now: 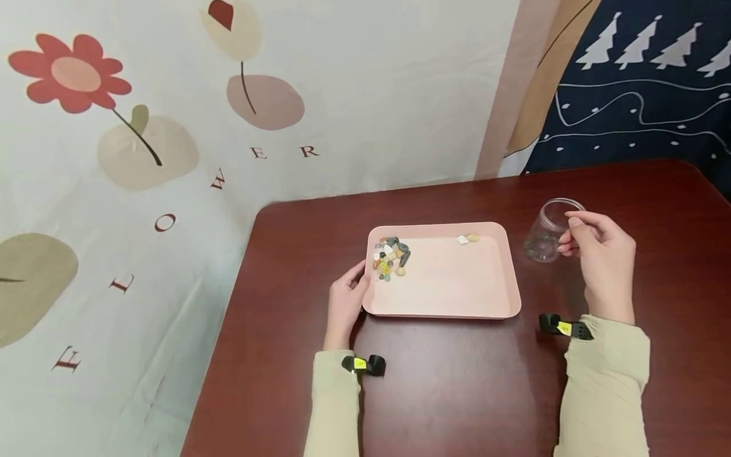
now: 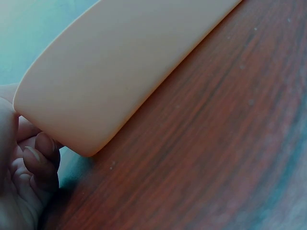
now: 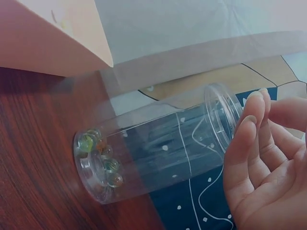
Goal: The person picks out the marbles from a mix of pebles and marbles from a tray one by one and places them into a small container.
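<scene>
My left hand grips the left rim of a pink tray, with the fingers curled at its underside in the left wrist view. Small mixed stones cluster along the tray's left side. A white piece and a tan stone lie near its far right corner. To the right of the tray stands a clear jar, with several glass marbles at its bottom. My right hand is at the jar's mouth, fingertips close together by the rim; whether they pinch anything is hidden.
The tray and jar stand on a dark red-brown wooden table. Behind it hang a pale flower-printed cloth and a navy cloth with white trees. A black strap sits at each wrist.
</scene>
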The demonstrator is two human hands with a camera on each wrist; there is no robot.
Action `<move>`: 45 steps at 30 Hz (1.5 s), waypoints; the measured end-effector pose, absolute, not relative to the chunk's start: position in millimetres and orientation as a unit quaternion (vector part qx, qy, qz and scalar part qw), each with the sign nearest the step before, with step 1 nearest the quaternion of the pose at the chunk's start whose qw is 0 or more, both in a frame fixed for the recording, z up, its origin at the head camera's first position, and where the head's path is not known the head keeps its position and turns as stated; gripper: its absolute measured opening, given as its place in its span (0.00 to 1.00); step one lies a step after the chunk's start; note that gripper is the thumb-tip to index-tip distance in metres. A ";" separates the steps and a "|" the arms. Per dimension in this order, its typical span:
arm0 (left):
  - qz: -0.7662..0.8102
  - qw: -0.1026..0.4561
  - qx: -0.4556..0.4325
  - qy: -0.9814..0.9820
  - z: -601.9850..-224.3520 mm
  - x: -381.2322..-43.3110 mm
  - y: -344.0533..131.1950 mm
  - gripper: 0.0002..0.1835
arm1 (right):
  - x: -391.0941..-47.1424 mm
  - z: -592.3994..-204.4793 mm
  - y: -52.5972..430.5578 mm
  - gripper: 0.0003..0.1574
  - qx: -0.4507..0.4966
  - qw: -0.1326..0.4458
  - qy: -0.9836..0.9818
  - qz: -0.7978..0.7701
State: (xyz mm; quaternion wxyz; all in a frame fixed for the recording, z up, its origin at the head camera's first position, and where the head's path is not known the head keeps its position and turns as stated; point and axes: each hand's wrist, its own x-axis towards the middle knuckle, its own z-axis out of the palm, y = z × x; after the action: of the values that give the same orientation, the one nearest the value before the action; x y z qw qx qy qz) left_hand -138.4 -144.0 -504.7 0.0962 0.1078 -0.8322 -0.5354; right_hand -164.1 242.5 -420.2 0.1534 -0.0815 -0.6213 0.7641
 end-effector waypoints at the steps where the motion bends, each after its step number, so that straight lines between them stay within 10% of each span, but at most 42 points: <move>1: -0.537 0.097 0.103 -0.832 -504.3 -139.5 -144.0 0.17 | -163.5 -420.3 242.5 0.20 -0.085 0.152 -0.622 0.763; 45: -0.541 0.085 0.118 -0.828 -499.6 -142.2 -142.4 0.17 | -167.6 -407.1 220.4 0.19 -0.029 0.093 -0.658 0.747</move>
State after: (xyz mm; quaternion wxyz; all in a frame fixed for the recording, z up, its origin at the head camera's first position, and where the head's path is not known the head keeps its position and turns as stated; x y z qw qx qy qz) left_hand -142.2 -142.4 -499.6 0.0854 0.1178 -0.8283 -0.5411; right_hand -167.6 220.4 -407.1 0.0929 -0.0287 -0.6582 0.7465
